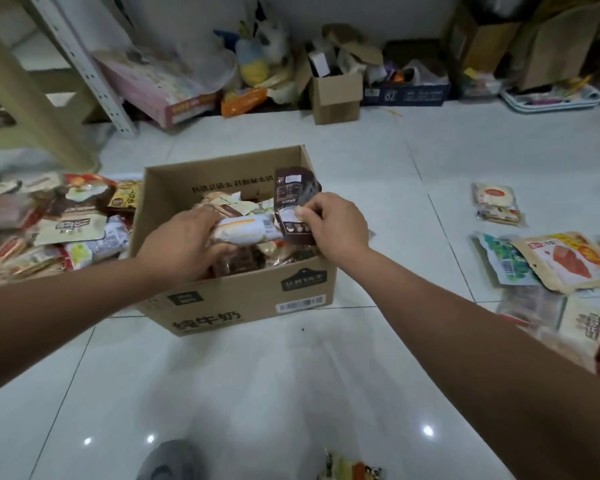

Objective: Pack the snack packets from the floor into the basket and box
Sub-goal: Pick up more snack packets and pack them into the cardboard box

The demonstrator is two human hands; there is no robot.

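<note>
Well, the box [236, 299] is brimming: the right grip [333, 223] pinches a dark packet [293, 199] upright by its right edge, and the left grip [184, 244] clasps a white packet [245, 230] inside. Wedged carelessly, either could slide out onto the floor [361, 375].

Box [222, 299] seemingly near full; bare floor [257, 393] in front

The cardboard box [253, 294] bears "纯牛奶" in large dark characters on its near side.

Glossy white tile floor [243, 393], pale wall [361, 15] behind, open cardboard boxes [336, 98] crowded along its foot.
</note>
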